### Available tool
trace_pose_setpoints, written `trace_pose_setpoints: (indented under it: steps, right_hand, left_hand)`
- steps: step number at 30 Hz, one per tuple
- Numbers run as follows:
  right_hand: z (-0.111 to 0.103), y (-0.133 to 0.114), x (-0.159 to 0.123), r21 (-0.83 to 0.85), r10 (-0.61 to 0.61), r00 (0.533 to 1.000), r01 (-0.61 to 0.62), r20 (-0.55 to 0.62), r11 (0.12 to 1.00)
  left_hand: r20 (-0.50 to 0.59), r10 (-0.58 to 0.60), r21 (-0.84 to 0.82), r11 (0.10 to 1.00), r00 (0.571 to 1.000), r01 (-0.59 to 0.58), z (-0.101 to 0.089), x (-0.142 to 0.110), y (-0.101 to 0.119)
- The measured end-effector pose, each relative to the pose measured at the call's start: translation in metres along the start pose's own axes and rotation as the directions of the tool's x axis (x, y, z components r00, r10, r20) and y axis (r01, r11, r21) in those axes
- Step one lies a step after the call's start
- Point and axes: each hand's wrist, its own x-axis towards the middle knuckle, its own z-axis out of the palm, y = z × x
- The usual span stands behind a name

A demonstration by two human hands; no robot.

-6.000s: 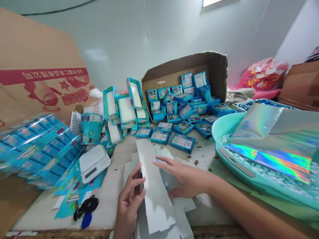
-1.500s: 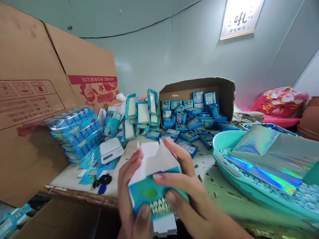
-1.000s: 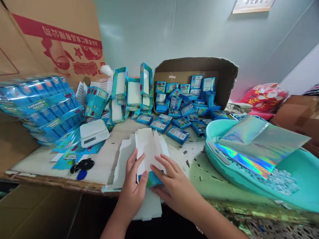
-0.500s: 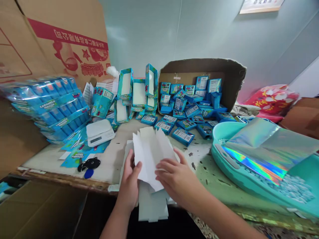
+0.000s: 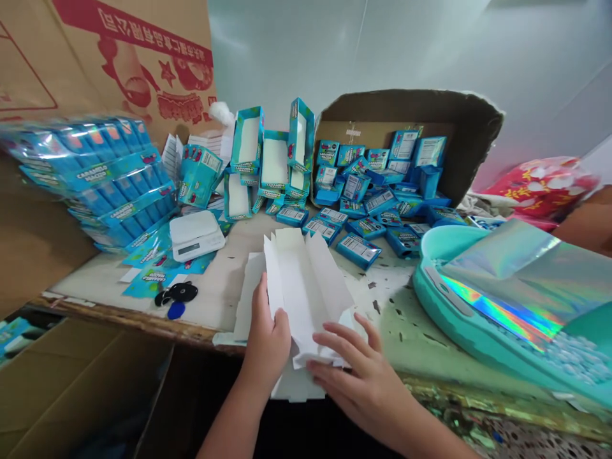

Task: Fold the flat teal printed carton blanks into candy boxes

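Both my hands hold a flat white cardboard box blank [image 5: 306, 287], its white inside facing up and its side flaps raised into a trough. My left hand [image 5: 268, 333] grips its left edge with the thumb on top. My right hand [image 5: 359, 376] presses the near end flap, fingers spread over it. Under the blank lies a stack of more white blanks [image 5: 252, 299] at the table's near edge.
A white scale [image 5: 196, 234] and black keys [image 5: 176, 294] lie to the left. Wrapped blue packs [image 5: 102, 182] are stacked beside them. An open carton [image 5: 406, 121] holds several small blue boxes. A teal basin [image 5: 454, 319] with holographic pouches [image 5: 526, 274] sits on the right.
The blank went from printed side up to white side up, and its side flaps have been folded up. My right hand slid to its near end. The view tilted downward.
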Motion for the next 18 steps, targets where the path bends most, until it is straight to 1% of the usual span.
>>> trace_pose_setpoints:
  steps: [2, 5, 8, 10, 12, 15, 18]
  right_hand:
    - [0.005, 0.008, -0.005, -0.014, 0.005, 1.0, -0.005, -0.007, 1.0]
    - [0.005, 0.02, 0.002, -0.037, 0.009, 1.0, -0.009, 0.019, 0.999]
    - [0.004, 0.029, 0.016, -0.099, 0.034, 0.997, -0.027, 0.072, 0.995]
    - [0.006, 0.033, 0.024, -0.155, 0.091, 0.993, -0.078, 0.078, 0.985]
    - [0.011, 0.035, 0.03, -0.202, 0.169, 0.981, -0.147, 0.099, 0.968]
    - [0.016, 0.033, 0.035, -0.229, 0.235, 0.954, -0.191, 0.184, 0.955]
    - [0.014, 0.028, 0.041, -0.229, 0.234, 0.93, -0.171, 0.284, 0.958]
  left_hand:
    - [0.013, 0.057, 0.061, 0.996, 0.998, -0.058, 0.002, -0.002, -0.001]
    - [0.061, 0.115, 0.111, 0.986, 0.991, -0.122, 0.002, -0.005, -0.002]
    - [0.136, 0.106, 0.043, 0.993, 0.985, -0.113, -0.001, -0.006, -0.001]
    - [0.193, 0.087, -0.024, 0.996, 0.977, -0.084, -0.003, -0.006, 0.001]
    - [0.242, 0.091, -0.047, 0.996, 0.966, -0.082, -0.005, -0.007, 0.002]
    - [0.283, 0.143, 0.049, 0.985, 0.948, -0.163, -0.004, -0.007, 0.001]
    - [0.293, 0.177, 0.167, 0.958, 0.94, -0.232, -0.001, -0.005, -0.002]
